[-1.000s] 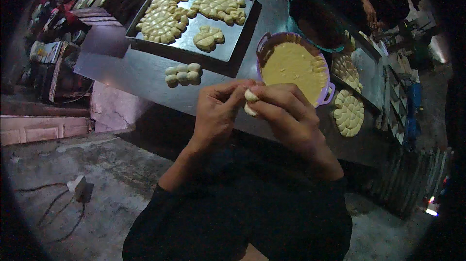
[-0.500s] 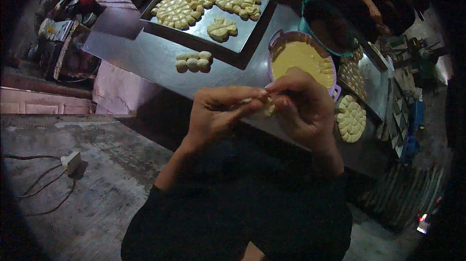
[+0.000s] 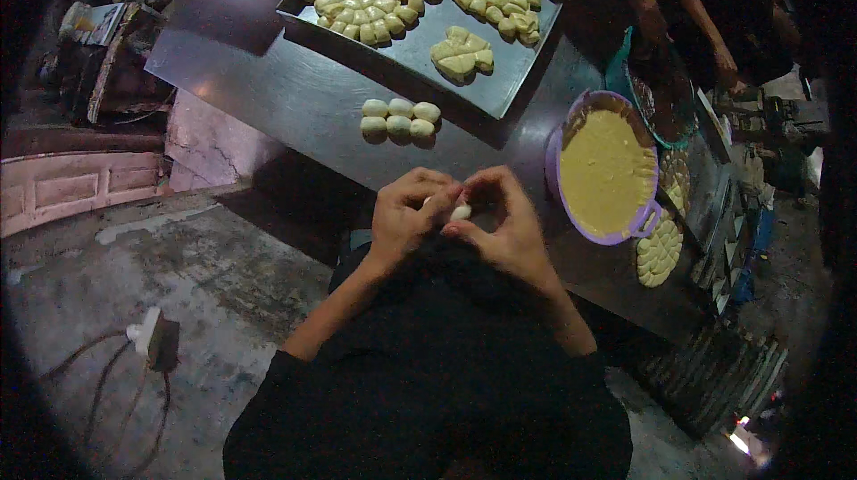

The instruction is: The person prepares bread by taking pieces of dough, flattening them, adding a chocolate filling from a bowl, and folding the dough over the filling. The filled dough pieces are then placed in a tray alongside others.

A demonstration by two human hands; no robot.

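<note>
A small pale piece of dough (image 3: 461, 212) is pinched between my two hands in front of my chest, just off the table's near edge. My left hand (image 3: 406, 219) has its fingers curled, with a bit of pale dough showing between them. On the other side, my right hand (image 3: 511, 234) holds the dough with thumb and fingertips. Much of the dough is hidden by my fingers. Beyond my hands, several rounded dough pieces (image 3: 400, 120) sit pressed together in two short rows on the metal table (image 3: 308, 91).
A metal tray (image 3: 406, 60) at the back holds shaped, segmented dough (image 3: 460, 55). To the right stands a purple basin (image 3: 553, 163) of yellow mixture, with a green basin (image 3: 665, 136) behind. More segmented dough (image 3: 659, 252) lies beyond it. Another person's arm (image 3: 705, 20) reaches in at upper right.
My view has shifted, so the table things sit differently in the picture. My hands have come lower and nearer my body, the right hand turning so more of the dough shows.
</note>
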